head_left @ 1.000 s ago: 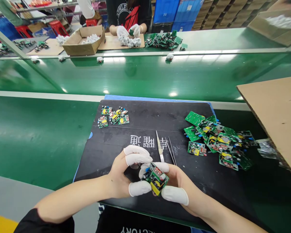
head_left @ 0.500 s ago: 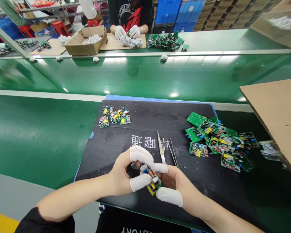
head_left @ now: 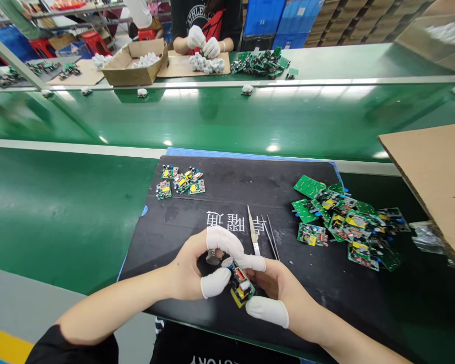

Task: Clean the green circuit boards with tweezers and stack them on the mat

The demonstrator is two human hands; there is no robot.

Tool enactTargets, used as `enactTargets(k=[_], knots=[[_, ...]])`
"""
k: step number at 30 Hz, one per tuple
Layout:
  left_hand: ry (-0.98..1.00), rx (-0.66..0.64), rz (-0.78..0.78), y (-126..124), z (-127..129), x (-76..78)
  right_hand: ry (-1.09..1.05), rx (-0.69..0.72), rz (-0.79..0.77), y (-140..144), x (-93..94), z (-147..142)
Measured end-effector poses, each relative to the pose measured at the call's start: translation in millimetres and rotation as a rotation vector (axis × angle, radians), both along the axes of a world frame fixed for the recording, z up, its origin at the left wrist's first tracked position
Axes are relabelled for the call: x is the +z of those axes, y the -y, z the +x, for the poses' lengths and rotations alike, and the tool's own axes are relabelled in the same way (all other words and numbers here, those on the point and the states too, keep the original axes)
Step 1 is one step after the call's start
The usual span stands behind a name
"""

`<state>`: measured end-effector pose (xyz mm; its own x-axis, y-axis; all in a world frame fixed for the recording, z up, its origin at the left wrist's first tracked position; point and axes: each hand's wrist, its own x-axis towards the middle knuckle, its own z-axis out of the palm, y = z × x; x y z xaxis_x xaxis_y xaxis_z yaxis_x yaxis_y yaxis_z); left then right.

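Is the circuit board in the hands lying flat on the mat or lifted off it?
Lifted: the board is pinched between both hands' fingertips, tilted, above the mat.

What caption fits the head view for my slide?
Left hand and right hand, in white finger cots, grip one small circuit board above a black mat.

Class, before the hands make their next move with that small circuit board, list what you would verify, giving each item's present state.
1. Circuit board held by both hands: ok.
2. Left hand thumb and finger cots on: ok.
3. Right hand grip on the board's edge: ok.
4. Tweezers lying apart from the hands on the black mat: ok.
5. Pile of boards kept on the mat: not ok, it spills past the right edge.
6. Board free of defects: cannot tell.
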<state>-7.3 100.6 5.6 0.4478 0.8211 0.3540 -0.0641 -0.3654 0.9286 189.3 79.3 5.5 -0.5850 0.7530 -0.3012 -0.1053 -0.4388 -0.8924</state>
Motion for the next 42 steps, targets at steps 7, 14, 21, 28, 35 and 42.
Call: enactTargets(k=[7,14,21,28,35,42], knots=[[-0.561,-0.142,0.186,-28,-29,9.7,-0.357,-0.162,-0.146,-14,8.6,12],[-0.838,-0.103,0.25,-21,-24,1.4,-0.465,-0.177,-0.229,-14,17.1,7],[-0.715,0.034,0.305,-8,-9,-6.1,-0.507,-0.125,-0.223,-11,15.3,4],[-0.225,0.194,0.422,-8,-8,-4.1,-0.269,-0.208,-0.301,-7,12.4,0],[-0.24,0.117,0.554,-6,0,-6.1,-0.365,-0.028,-0.293,-6,8.2,-3],[-0.212,0.123,0.597,-6,3,-3.4,-0.375,0.03,-0.311,-7,7.7,-1]])
